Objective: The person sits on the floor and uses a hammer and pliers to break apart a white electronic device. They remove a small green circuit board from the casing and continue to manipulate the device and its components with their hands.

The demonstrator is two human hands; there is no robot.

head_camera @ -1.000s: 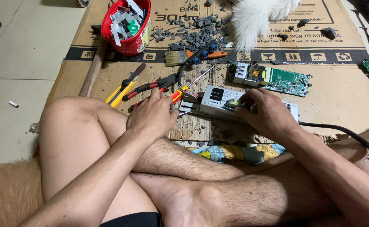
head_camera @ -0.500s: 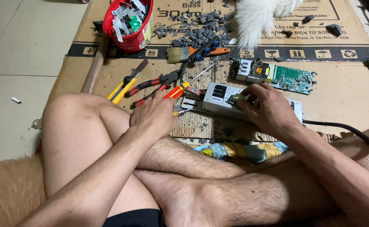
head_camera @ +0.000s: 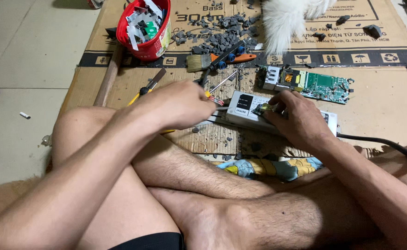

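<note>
I sit cross-legged on flattened cardboard [head_camera: 379, 99]. My left hand [head_camera: 180, 105] reaches over a cluster of hand tools, its fingers curled round the red-and-yellow handle of a screwdriver [head_camera: 214, 98] whose thin shaft points up and to the right. A yellow-handled tool [head_camera: 137, 96] sticks out from behind that hand. My right hand [head_camera: 296, 118] lies on a long white electrical box [head_camera: 242, 107] and holds it down. Its fingertips touch a small yellow-green part [head_camera: 262, 109] on the box's top. A black cable [head_camera: 379, 141] leaves the box to the right.
Behind the box lies a green circuit board [head_camera: 317, 85]. Farther back are a paintbrush [head_camera: 198, 62], an orange-handled tool [head_camera: 240, 58], several grey fragments [head_camera: 219, 41], a red bucket [head_camera: 144, 28] of scraps, a wooden handle [head_camera: 107, 81] and a white furry animal [head_camera: 287, 21]. Tiled floor on the left.
My left hand has moved up from my knee onto the tools and closed on the screwdriver handle. My right hand stays on the white box. The view has tilted slightly.
</note>
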